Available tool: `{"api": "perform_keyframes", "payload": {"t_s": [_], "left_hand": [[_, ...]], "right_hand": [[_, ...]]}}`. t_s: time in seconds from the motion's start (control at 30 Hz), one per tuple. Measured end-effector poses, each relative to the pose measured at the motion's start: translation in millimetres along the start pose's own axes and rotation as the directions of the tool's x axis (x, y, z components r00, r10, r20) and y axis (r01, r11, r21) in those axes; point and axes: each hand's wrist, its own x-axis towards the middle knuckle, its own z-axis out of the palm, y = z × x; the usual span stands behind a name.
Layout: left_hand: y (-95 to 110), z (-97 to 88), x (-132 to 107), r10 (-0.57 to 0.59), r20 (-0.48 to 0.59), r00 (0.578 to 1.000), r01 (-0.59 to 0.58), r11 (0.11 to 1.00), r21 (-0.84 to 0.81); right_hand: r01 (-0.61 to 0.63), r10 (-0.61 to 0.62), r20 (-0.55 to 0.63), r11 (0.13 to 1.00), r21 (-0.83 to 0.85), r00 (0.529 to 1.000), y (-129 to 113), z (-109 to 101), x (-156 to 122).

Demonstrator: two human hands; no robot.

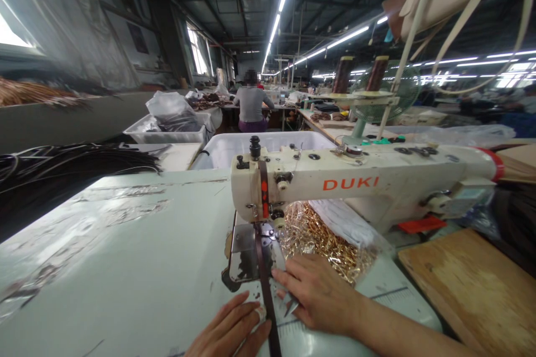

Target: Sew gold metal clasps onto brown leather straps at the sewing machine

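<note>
A narrow dark brown strap runs from under the sewing machine's presser foot toward me across the pale table. My left hand lies on the left of the strap, fingers stretched out, their tips against its edge. White tape wraps one fingertip. On the strap's other side, my right hand is curled around small metal thread snips, whose blades show below its fingers. Its index fingertip reaches to the strap's right edge near the metal needle plate.
Behind the right hand lies a plastic bag of shiny gold metal pieces. A wooden board is at the right, dark strips at the left. White bins stand beyond the machine, and a person sits farther off.
</note>
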Motion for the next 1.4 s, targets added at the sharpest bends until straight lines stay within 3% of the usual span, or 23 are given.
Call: {"api": "perform_keyframes", "payload": {"t_s": [0.43, 0.87, 1.2, 1.4], "left_hand": [[-11, -19.7, 16, -0.103, 0.099, 0.99, 0.112, 0.99, -0.086], [-24, -15.3, 16, -0.163, 0.145, 0.976, 0.182, 0.975, -0.129], [-35, -8.7, 10, -0.182, 0.296, 0.938, 0.271, 0.916, -0.294], [-38, -10.0, 14, -0.183, 0.264, 0.947, 0.262, 0.915, -0.306]], "right_hand": [[-0.002, 0.002, -0.004, 1.0, 0.01, 1.0, -1, -2, 0], [0.0, 0.0, 0.014, 1.0, 0.004, 1.0, -1, -6, 1], [-0.002, 0.002, 0.015, 1.0, 0.006, 1.0, 0, -3, 2], [-0.001, 0.001, 0.035, 1.0, -0.003, 0.999, -1, -4, 2]]}}
